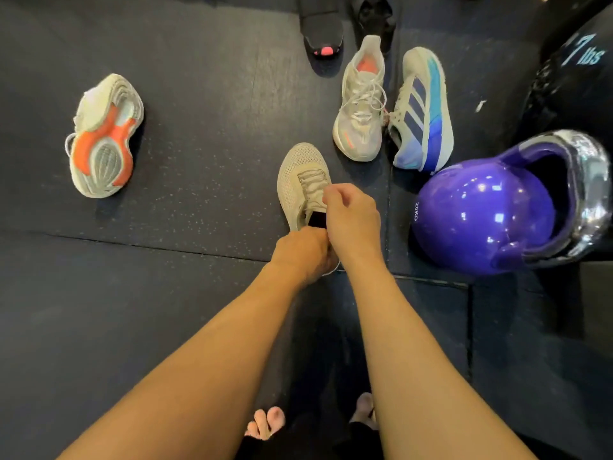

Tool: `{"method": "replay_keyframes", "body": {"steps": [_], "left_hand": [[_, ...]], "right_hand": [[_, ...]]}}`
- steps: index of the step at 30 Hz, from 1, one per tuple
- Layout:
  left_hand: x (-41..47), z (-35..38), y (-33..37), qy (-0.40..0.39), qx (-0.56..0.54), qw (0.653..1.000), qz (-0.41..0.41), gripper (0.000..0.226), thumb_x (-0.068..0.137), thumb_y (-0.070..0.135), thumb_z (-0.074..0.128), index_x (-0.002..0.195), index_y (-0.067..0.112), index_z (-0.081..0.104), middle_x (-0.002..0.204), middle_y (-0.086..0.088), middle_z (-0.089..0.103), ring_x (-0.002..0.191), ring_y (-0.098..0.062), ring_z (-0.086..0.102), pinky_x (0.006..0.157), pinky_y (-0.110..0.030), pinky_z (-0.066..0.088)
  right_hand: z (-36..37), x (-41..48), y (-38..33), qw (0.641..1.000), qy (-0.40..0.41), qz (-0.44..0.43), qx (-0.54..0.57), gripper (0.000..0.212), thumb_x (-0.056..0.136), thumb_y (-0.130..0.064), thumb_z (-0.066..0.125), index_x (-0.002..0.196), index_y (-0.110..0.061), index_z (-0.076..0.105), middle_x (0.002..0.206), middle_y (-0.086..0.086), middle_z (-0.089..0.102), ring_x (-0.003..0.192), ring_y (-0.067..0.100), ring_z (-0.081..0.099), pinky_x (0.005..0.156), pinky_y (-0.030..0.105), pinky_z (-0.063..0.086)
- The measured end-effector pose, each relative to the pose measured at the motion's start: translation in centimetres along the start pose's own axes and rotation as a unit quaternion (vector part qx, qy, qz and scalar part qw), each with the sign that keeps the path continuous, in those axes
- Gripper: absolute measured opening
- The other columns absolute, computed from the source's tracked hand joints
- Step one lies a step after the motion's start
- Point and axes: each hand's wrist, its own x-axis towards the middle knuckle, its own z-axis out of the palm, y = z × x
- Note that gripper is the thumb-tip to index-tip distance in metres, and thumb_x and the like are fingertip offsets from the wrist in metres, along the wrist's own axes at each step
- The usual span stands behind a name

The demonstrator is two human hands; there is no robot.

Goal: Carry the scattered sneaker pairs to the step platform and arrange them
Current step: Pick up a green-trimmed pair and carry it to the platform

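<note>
Reaching down from above, both bare hands meet on a cream knit-mesh sneaker with grey laces [303, 184] that stands upright on the dark speckled rubber floor [199, 127], toe pointing away from the person. The left hand [305, 254] is wrapped around the heel end, its fingers curled under and out of sight, so its grip looks closed on the heel. The right hand [351, 217] pinches at the tongue and laces just beside the collar, thumb and fingers drawn tight together on the shoe. Well apart to the left lies a white sneaker turned sole-up, showing an orange and grey outsole [104, 137]. Up and to the right, a pale grey sneaker with white laces and a pink insole [360, 104] stands upright, and just beside it a white sneaker with navy stripes and a blue-to-turquoise midsole [421, 111] is tipped on its side. Near the top edge a black shoe with a pink patch [323, 34] is partly cut off. A glossy purple kettlebell marked 20KG with a chrome handle [491, 217] sits to the right of the hands. Bare toes [267, 423] show at the bottom
</note>
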Motion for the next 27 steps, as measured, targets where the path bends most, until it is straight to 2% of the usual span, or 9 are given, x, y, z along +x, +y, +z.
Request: {"method": "replay_keyframes", "body": {"steps": [4, 7, 9, 11, 13, 17, 20, 23, 27], "left_hand": [[-2.9, -4.9, 1.1, 0.033, -0.058, 0.998, -0.013, 0.014, 0.087, 0.032, 0.057, 0.080, 0.022, 0.051, 0.089, -0.006, 0.058, 0.077, -0.030, 0.055, 0.067, -0.035, 0.041], [-5.4, -9.7, 2.6, 0.038, -0.088, 0.995, -0.018, 0.029, 0.086, 0.034, 0.058, 0.064, 0.026, 0.041, 0.082, -0.002, 0.055, 0.074, -0.028, 0.054, 0.068, -0.036, 0.044], [-7.0, -13.8, 3.8, 0.050, -0.097, 0.994, -0.011, 0.032, 0.084, 0.036, 0.060, 0.060, 0.026, 0.041, 0.079, -0.002, 0.057, 0.076, -0.030, 0.058, 0.069, -0.037, 0.047], [-8.1, -18.4, 4.9, 0.069, -0.105, 0.992, 0.000, 0.029, 0.081, 0.036, 0.059, 0.060, 0.025, 0.043, 0.078, -0.003, 0.060, 0.077, -0.032, 0.060, 0.070, -0.039, 0.051], [-8.6, -23.2, 6.1, 0.094, -0.094, 0.991, 0.011, 0.027, 0.079, 0.037, 0.058, 0.060, 0.024, 0.044, 0.074, -0.002, 0.059, 0.073, -0.031, 0.059, 0.066, -0.038, 0.050], [-7.5, -32.6, 9.1, 0.117, -0.038, 0.991, 0.045, 0.023, 0.079, 0.042, 0.062, 0.071, 0.021, 0.058, 0.075, -0.001, 0.062, 0.069, -0.027, 0.061, 0.063, -0.037, 0.052], [-4.0, -38.1, 11.4, 0.140, 0.012, 0.987, 0.076, 0.025, 0.078, 0.042, 0.064, 0.081, 0.018, 0.062, 0.080, 0.000, 0.062, 0.073, -0.028, 0.062, 0.062, -0.034, 0.050], [1.0, -41.4, 13.7, 0.148, 0.031, 0.984, 0.097, 0.025, 0.079, 0.042, 0.066, 0.083, 0.018, 0.059, 0.082, -0.001, 0.061, 0.075, -0.029, 0.061, 0.062, -0.034, 0.048], [8.5, -44.1, 16.7, 0.157, 0.029, 0.978, 0.132, 0.020, 0.081, 0.040, 0.063, 0.076, 0.023, 0.055, 0.084, 0.004, 0.053, 0.078, -0.029, 0.059, 0.062, -0.033, 0.040]], "right_hand": [[-2.4, -2.3, -3.7, 1.000, -0.010, -0.011, -0.012, 0.025, 0.095, -0.031, 0.049, 0.110, -0.023, 0.067, 0.104, -0.006, 0.068, 0.101, 0.013, 0.059, 0.086, 0.030, 0.047], [-4.8, -3.7, -8.6, 0.999, -0.016, -0.028, -0.014, 0.022, 0.095, -0.032, 0.049, 0.107, -0.024, 0.067, 0.099, -0.009, 0.067, 0.097, 0.010, 0.060, 0.084, 0.030, 0.049], [-6.4, -4.4, -12.6, 0.999, -0.016, -0.045, -0.010, 0.020, 0.095, -0.031, 0.049, 0.105, -0.026, 0.066, 0.092, -0.014, 0.065, 0.090, 0.003, 0.059, 0.078, 0.022, 0.047], [-7.9, -4.5, -16.8, 0.998, -0.012, -0.062, -0.007, 0.016, 0.095, -0.030, 0.050, 0.101, -0.026, 0.065, 0.085, -0.020, 0.060, 0.081, -0.008, 0.056, 0.066, 0.006, 0.041], [-9.2, -4.1, -21.3, 0.997, -0.003, -0.076, -0.001, 0.014, 0.096, -0.028, 0.051, 0.099, -0.026, 0.064, 0.085, -0.021, 0.059, 0.078, -0.011, 0.055, 0.060, 0.001, 0.038], [-11.8, -0.7, -30.1, 0.994, 0.033, -0.108, -0.003, 0.023, 0.097, -0.030, 0.049, 0.110, -0.022, 0.066, 0.102, -0.008, 0.065, 0.087, 0.002, 0.057, 0.060, 0.003, 0.036], [-14.0, 3.9, -35.2, 0.989, 0.062, -0.132, 0.019, 0.026, 0.097, -0.031, 0.049, 0.114, -0.022, 0.066, 0.106, -0.006, 0.068, 0.092, 0.005, 0.058, 0.066, 0.005, 0.038], [-15.8, 9.2, -37.3, 0.989, 0.080, -0.117, 0.031, 0.026, 0.097, -0.034, 0.048, 0.113, -0.024, 0.066, 0.106, -0.006, 0.067, 0.098, 0.010, 0.059, 0.070, 0.018, 0.041], [-18.2, 17.2, -38.8, 0.990, 0.095, -0.104, 0.028, 0.024, 0.097, -0.032, 0.050, 0.110, -0.021, 0.066, 0.102, -0.005, 0.068, 0.095, 0.010, 0.060, 0.071, 0.018, 0.043]]}}
